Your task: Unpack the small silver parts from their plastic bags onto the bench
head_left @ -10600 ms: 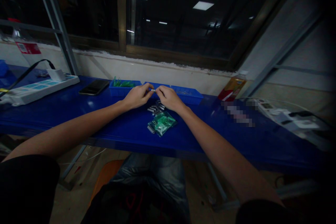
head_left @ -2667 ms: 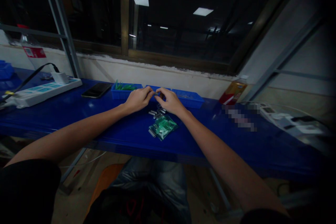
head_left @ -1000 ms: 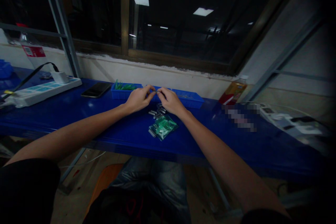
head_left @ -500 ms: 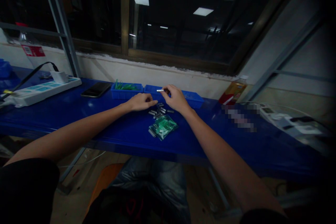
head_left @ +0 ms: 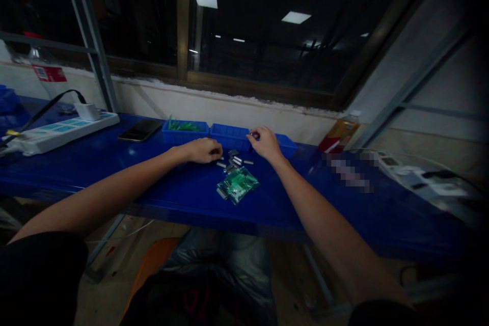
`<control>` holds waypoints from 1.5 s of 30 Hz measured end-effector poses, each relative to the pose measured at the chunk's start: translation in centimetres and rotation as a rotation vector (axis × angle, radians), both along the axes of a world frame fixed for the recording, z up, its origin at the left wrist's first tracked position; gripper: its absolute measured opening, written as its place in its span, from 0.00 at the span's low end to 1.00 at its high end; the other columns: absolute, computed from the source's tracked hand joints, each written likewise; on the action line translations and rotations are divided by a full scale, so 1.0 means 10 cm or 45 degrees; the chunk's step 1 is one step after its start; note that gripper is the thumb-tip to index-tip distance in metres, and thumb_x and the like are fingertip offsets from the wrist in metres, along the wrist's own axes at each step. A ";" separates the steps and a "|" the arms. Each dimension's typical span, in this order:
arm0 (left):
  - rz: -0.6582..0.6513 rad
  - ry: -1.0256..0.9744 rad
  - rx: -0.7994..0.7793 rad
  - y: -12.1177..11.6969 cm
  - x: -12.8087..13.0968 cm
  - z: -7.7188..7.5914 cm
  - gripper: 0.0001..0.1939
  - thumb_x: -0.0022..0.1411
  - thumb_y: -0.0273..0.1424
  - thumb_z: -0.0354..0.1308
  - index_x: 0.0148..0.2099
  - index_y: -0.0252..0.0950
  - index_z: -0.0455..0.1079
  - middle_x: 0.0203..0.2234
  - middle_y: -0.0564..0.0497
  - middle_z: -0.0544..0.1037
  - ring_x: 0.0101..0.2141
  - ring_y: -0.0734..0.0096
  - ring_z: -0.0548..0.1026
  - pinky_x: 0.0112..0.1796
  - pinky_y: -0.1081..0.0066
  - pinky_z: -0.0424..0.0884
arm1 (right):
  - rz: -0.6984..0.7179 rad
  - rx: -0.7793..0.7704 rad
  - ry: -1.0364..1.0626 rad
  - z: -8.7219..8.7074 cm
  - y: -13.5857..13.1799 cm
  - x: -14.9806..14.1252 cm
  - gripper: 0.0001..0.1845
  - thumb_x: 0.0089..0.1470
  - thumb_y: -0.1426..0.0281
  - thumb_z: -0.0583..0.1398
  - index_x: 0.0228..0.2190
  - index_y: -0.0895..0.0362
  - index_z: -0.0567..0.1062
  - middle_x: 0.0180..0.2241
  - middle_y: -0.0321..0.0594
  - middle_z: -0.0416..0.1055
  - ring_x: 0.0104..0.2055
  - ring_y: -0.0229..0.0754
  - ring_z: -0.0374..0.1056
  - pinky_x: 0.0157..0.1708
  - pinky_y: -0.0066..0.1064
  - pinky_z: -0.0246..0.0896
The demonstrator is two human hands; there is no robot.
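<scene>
My left hand [head_left: 205, 150] rests on the blue table with its fingers curled, at the left side of a small pile of silver metal pieces [head_left: 237, 160]. Whatever its fingertips hold is hidden. Fingers pinched together, my right hand [head_left: 266, 142] is over the gap between the middle blue bin [head_left: 229, 137] and the right blue bin [head_left: 286, 146]. A tiny dark bit shows at its fingertips, too small to name. Just in front of the pile lies a clear bag [head_left: 239, 184] with green contents, and a few silver pieces stick out beside it.
Left of the middle bin stands a blue bin [head_left: 185, 135] with green strips. A phone [head_left: 140, 130], a white power strip [head_left: 72, 130] and a red-labelled bottle [head_left: 49, 74] are further left. An amber bottle [head_left: 342, 130] stands at the right against the wall.
My right hand has moved right, away from the middle bin, and the pale stick in its fingers no longer shows. The left hand's fingers have curled down by the silver pieces.
</scene>
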State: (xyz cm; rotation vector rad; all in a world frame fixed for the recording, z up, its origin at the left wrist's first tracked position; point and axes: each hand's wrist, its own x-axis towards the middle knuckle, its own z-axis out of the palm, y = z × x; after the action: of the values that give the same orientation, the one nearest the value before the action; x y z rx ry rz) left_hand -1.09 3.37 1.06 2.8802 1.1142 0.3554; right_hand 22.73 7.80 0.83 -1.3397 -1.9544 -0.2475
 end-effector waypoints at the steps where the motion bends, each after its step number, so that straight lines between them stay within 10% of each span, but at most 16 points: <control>1: -0.025 0.016 -0.002 -0.01 -0.01 0.01 0.12 0.57 0.32 0.49 0.41 0.35 0.69 0.36 0.47 0.74 0.33 0.71 0.72 0.34 0.74 0.64 | 0.000 -0.003 -0.003 0.00 0.00 0.00 0.11 0.48 0.64 0.57 0.30 0.59 0.75 0.28 0.41 0.67 0.32 0.42 0.63 0.34 0.32 0.57; 32: -0.038 0.037 0.002 0.03 -0.02 -0.04 0.10 0.58 0.32 0.50 0.41 0.34 0.67 0.36 0.47 0.70 0.34 0.70 0.70 0.36 0.72 0.65 | 0.033 0.170 0.070 -0.01 -0.05 -0.11 0.02 0.44 0.73 0.55 0.26 0.56 0.66 0.30 0.43 0.64 0.36 0.46 0.61 0.38 0.36 0.58; 45: 0.116 -0.215 0.225 0.09 0.06 -0.18 0.11 0.62 0.30 0.44 0.41 0.33 0.65 0.37 0.44 0.73 0.41 0.64 0.70 0.42 0.65 0.65 | 0.514 -0.089 -0.163 0.03 -0.38 -0.49 0.10 0.43 0.76 0.53 0.31 0.56 0.67 0.28 0.37 0.67 0.33 0.40 0.62 0.34 0.31 0.56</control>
State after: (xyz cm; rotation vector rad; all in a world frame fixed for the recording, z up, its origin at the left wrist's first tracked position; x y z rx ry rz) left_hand -0.47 4.31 -0.71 2.8832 1.2446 0.7216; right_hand 17.84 4.05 1.18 -0.9601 -2.3085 -0.0711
